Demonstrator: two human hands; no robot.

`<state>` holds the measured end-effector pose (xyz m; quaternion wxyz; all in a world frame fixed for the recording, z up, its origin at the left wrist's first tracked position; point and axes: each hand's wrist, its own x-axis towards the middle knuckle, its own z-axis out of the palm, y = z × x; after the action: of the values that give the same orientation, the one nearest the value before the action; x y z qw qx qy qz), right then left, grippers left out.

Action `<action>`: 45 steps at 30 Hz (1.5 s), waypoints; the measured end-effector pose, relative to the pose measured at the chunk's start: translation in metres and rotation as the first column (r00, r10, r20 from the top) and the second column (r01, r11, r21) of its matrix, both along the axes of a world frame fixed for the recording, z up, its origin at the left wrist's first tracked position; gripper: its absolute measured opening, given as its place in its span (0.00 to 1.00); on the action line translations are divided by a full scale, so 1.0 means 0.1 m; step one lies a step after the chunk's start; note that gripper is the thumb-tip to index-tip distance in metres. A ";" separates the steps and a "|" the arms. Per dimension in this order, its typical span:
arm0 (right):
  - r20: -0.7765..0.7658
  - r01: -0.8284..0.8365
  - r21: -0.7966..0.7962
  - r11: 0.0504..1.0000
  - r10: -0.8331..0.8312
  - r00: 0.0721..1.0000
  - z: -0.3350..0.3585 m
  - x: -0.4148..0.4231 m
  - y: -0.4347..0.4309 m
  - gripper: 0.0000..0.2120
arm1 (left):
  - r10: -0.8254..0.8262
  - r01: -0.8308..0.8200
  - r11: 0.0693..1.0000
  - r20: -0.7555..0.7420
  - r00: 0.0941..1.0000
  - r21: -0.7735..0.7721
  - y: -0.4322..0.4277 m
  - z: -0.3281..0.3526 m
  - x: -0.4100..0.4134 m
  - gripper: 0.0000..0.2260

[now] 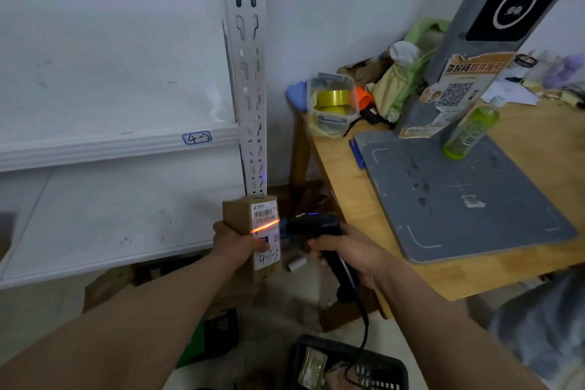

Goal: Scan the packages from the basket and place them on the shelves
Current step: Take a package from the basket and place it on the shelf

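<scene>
My left hand [235, 244] grips a small brown cardboard package [245, 215] upright, its white shipping label facing right with "4-3-5" handwritten on it. My right hand [348, 252] holds a black corded barcode scanner [316, 226] just right of the package, nose toward the label. An orange-red scan line falls across the label's middle. The dark basket [380, 364] sits on the floor at the bottom, with packages inside. White shelves [110, 149] fill the left side; one edge carries a tag marked "4-2".
A white slotted shelf post [250, 89] rises behind the package. To the right stands a wooden table [522, 250] with a grey scanning stand [468, 193], a green bottle [471, 128] and a tub of tape rolls [332, 104]. Boxes lie under the shelf.
</scene>
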<state>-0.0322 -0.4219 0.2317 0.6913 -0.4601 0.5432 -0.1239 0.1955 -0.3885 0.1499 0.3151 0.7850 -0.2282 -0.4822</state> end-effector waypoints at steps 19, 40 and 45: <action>0.045 0.056 0.019 0.998 -0.056 0.997 0.08 0.17 0.14 0.14 | -0.009 0.009 1.000 0.001 1.000 0.010 0.16 -0.02 0.09 0.39; -0.678 -0.142 -0.215 0.966 -0.043 0.734 -0.50 -0.56 -0.55 0.12 | -0.140 0.140 0.990 -0.065 0.988 -0.009 -0.07 -0.08 -0.02 0.45; -0.751 -0.025 -0.277 0.960 -0.201 0.629 -0.73 -0.72 -0.63 0.10 | -0.199 0.197 0.980 -0.113 0.973 -0.028 -0.22 -0.06 -0.10 0.45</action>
<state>-0.1044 -0.4852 0.1587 0.3179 -0.5280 0.7872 -0.0192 0.1854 -0.4106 0.1444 0.2847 0.7265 -0.2909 -0.5536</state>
